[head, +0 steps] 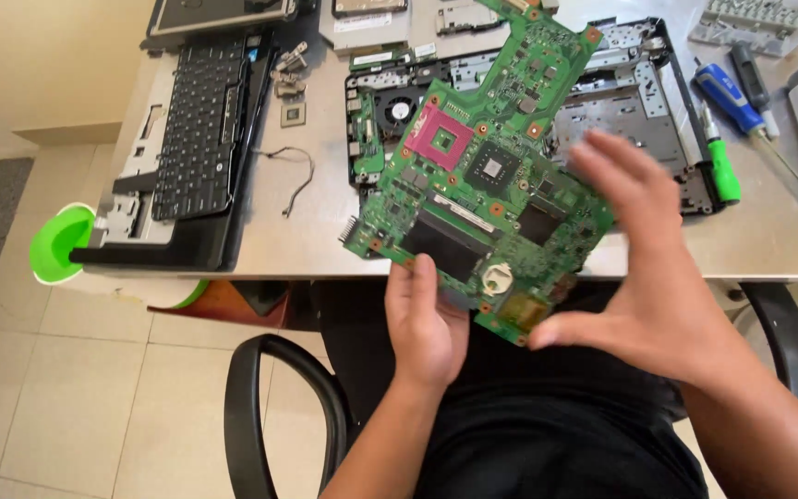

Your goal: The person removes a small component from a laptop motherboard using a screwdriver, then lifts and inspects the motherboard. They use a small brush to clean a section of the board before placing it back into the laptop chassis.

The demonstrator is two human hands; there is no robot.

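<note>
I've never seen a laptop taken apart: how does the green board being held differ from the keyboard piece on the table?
The green circuit board is bare, studded with chips, and held tilted above the table by the left hand; the right hand touches its edge. The keyboard panel is black, covered in keys, and lies flat, untouched. Both are flat laptop parts.

Both forearms bare, rising from the bottom edge and converging toward the middle. Left hand [425, 323] raised palm-up, fingers [424, 275] curled and pinching from below, thumb lying on top. Right hand [650, 277] larger in view, back of the hand toward the camera, fingers [616, 171] spread and slightly blurred, thumb stretched out leftward, tip pressed in a light hold. Wrists roughly level, hands near each other.
</note>
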